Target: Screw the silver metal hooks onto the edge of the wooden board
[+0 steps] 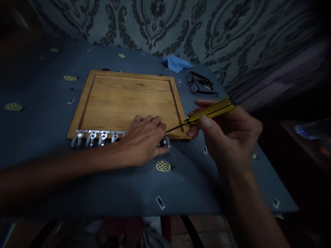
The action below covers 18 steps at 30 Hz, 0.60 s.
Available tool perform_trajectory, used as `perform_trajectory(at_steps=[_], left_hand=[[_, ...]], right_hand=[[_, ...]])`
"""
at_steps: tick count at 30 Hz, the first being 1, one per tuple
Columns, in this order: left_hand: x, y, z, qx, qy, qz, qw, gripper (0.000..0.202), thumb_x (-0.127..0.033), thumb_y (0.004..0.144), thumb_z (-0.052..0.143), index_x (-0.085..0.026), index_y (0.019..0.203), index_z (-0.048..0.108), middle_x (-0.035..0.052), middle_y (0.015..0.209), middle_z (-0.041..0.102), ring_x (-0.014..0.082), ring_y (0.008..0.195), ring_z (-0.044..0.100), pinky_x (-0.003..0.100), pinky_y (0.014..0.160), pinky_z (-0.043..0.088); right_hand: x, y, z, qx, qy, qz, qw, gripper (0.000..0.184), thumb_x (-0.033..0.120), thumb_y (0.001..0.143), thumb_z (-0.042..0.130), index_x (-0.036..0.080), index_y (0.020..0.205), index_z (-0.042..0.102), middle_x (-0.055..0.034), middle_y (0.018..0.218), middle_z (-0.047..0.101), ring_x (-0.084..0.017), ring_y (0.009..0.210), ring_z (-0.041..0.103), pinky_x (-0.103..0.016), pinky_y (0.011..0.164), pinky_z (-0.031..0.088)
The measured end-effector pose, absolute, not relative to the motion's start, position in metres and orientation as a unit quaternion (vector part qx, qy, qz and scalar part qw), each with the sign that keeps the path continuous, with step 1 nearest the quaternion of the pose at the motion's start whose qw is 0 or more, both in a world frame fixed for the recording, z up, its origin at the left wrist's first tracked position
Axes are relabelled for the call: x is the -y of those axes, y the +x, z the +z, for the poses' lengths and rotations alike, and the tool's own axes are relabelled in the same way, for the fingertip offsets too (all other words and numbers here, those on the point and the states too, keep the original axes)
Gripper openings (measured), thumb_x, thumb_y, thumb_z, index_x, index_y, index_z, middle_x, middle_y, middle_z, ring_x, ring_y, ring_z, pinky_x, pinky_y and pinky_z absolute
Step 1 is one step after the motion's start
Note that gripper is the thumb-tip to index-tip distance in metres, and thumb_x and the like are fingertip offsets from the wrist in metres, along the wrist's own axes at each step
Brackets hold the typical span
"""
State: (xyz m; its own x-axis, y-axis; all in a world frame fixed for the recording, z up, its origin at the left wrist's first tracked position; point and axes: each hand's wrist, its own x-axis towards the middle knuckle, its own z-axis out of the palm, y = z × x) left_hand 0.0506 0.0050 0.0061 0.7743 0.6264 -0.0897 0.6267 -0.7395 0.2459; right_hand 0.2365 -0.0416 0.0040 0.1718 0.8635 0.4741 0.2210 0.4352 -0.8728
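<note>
A wooden tray-like board [134,100] with a raised rim lies flat on the table. Along its near edge runs a metal strip with several hooks [103,135], partly covered by my left hand and arm. My left hand [144,137] is closed over the right part of this strip, fingers on top and thumb at the near side. Between thumb and fingers, my right hand [222,131] grips the yellow and black handle of a screwdriver [207,113]. The shaft slants down to the left, its tip at the strip's right end beside my left fingers; exact contact is hidden.
The table [124,193] has a blue cloth printed with pineapples. Behind the board's right corner lie a crumpled light-blue cloth [177,63] and dark-framed eyeglasses [195,84]. A patterned wall covering [155,24] rises along the far edge. Past the table's right edge it is dark.
</note>
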Motion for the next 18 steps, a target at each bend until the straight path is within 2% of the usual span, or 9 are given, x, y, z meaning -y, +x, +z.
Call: perform_trajectory(at_steps=[3,6,9,11,15,18], left_hand=[[-0.0049,0.0499,0.0052,-0.334,0.933,0.002,0.131,0.041,-0.05,0.095,0.069,-0.013,0.111,0.065,0.0114,0.113,0.064,0.0306,0.111,0.059,0.041,0.094,0.042],[-0.0049,0.0498,0.004,-0.332,0.934,0.006,0.13,0.041,-0.05,0.095,0.069,-0.013,0.111,0.065,0.0112,0.112,0.064,0.0305,0.111,0.059,0.041,0.095,0.042],[-0.0051,0.0504,0.0039,-0.333,0.934,0.003,0.132,0.041,-0.05,0.095,0.068,-0.012,0.111,0.065,0.0117,0.113,0.063,0.0312,0.112,0.059,0.041,0.095,0.041],[-0.0053,0.0508,0.0042,-0.334,0.933,-0.002,0.134,0.041,-0.051,0.095,0.068,-0.012,0.11,0.065,0.0119,0.113,0.063,0.0315,0.113,0.059,0.041,0.096,0.041],[-0.0056,0.0509,0.0045,-0.335,0.933,0.003,0.131,0.04,-0.05,0.095,0.069,-0.013,0.11,0.065,0.0118,0.114,0.063,0.0311,0.114,0.059,0.041,0.096,0.041],[-0.0054,0.0507,0.0049,-0.336,0.932,-0.001,0.133,0.041,-0.05,0.096,0.068,-0.012,0.112,0.065,0.012,0.115,0.063,0.0314,0.115,0.059,0.041,0.096,0.041]], right_hand=[[0.0425,0.2369,0.005,0.586,-0.473,0.26,0.604,0.021,0.039,0.083,0.085,0.028,0.1,0.08,0.0013,0.077,0.075,-0.013,0.051,0.063,-0.028,0.046,0.057],[0.042,0.2342,0.0043,0.573,-0.476,0.25,0.619,0.019,0.038,0.078,0.089,0.025,0.085,0.077,0.0007,0.081,0.076,-0.011,0.045,0.059,-0.027,0.04,0.052],[0.0408,0.2326,0.0039,0.561,-0.463,0.257,0.636,0.02,0.034,0.077,0.09,0.024,0.079,0.073,0.0017,0.081,0.077,-0.01,0.042,0.058,-0.025,0.037,0.051],[0.0403,0.2338,0.0046,0.562,-0.458,0.272,0.633,0.018,0.033,0.077,0.089,0.024,0.082,0.075,0.0023,0.079,0.077,-0.01,0.044,0.06,-0.025,0.04,0.053],[0.0416,0.2376,0.0063,0.581,-0.463,0.288,0.605,0.021,0.032,0.083,0.085,0.026,0.102,0.081,0.0007,0.086,0.079,-0.01,0.051,0.064,-0.026,0.048,0.058],[0.0427,0.2362,0.0046,0.582,-0.476,0.248,0.61,0.016,0.03,0.079,0.088,0.025,0.092,0.081,0.0018,0.078,0.076,-0.01,0.047,0.061,-0.025,0.043,0.054]])
